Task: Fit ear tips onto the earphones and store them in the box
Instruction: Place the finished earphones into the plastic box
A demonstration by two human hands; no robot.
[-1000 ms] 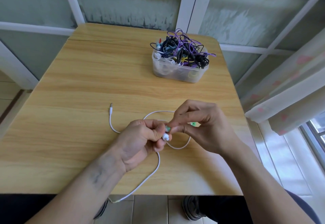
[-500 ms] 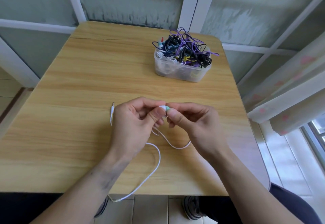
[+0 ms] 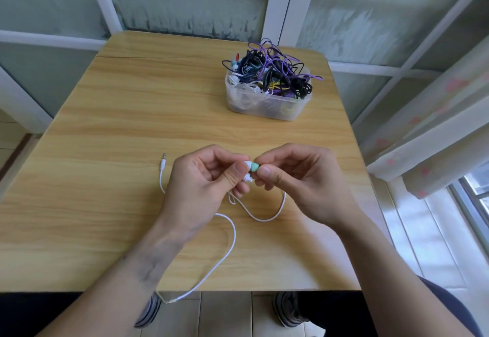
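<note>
My left hand pinches a white earbud between thumb and fingers above the wooden table. A teal ear tip sits at the earbud's end, and my right hand pinches it from the right. A second white earbud shows just below, against my left fingers. The white cable loops over the table and hangs past the front edge; its jack plug lies left of my left hand. A clear plastic box full of tangled earphones stands at the back right.
Window frames and frosted panes rise behind the table. A pale curtain hangs at the right. My shoes and the tiled floor show below the table's front edge.
Both hands rose from the table and moved away from me. The teal ear tip that my right fingers held at the earbud now sits against its end, pinched between both hands.
</note>
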